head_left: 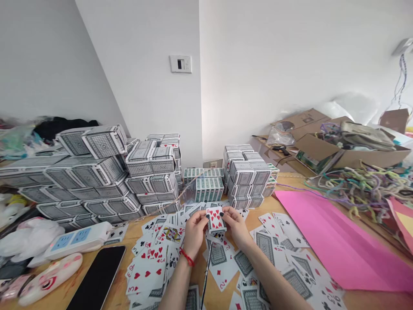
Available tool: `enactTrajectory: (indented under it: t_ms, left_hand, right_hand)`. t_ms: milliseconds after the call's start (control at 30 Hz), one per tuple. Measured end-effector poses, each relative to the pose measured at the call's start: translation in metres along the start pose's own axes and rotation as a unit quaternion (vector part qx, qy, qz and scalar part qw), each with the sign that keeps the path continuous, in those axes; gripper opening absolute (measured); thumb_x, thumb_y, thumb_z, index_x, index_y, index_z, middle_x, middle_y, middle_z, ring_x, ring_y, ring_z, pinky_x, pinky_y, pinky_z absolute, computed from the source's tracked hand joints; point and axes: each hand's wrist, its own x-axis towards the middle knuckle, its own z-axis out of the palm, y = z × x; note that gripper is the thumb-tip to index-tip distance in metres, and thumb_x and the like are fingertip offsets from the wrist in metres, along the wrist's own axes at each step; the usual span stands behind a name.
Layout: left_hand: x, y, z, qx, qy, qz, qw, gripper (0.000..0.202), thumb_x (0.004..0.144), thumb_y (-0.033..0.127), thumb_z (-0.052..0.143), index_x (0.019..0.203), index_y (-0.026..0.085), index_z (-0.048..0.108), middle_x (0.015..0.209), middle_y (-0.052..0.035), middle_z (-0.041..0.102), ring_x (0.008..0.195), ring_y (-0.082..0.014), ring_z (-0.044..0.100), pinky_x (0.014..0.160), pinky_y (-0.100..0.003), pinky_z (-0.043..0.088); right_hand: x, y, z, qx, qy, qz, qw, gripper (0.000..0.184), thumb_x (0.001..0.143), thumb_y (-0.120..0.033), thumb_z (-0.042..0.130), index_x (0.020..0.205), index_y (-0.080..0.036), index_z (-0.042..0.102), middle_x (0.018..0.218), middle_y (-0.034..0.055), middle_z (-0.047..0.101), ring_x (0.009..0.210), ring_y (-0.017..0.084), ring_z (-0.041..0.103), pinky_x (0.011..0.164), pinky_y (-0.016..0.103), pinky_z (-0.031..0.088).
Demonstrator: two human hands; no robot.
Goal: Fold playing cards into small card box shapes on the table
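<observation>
So the ten-of-hearts card (216, 219) is held up to the left of the pink sheet (325, 245), above loose cards (219, 275) scattered over the tabletop (272, 206) on that same side. It's pinched from both long edges: the edge facing the sheet is taken by the right grip (236, 224), the opposite one by the left grip (194, 227), with thumbs laid on the face. Neither hand is really nearer the card, though. Its long axis is pointed roughly away from the body. Whatever's tucked behind it can't be made out.
</observation>
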Motion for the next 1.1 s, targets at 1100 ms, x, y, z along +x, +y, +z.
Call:
enactTrajectory:
  t_ms: [1100]
  left_hand:
    - [0.001,0.002,-0.001,-0.004,0.020,0.021,1.000,0.013,0.064,0.022,0.055,0.072,0.015,0.063,0.065,0.0002,0.060,0.058,-0.0112,0.052,0.053,-0.020,0.039]
  right_hand:
    - [-0.002,0.006,0.004,0.068,-0.018,0.056,0.996,0.013,0.063,-0.022,0.057,0.075,-0.021,0.051,0.051,-0.0079,0.039,0.043,0.007,0.033,0.041,0.018,0.024]
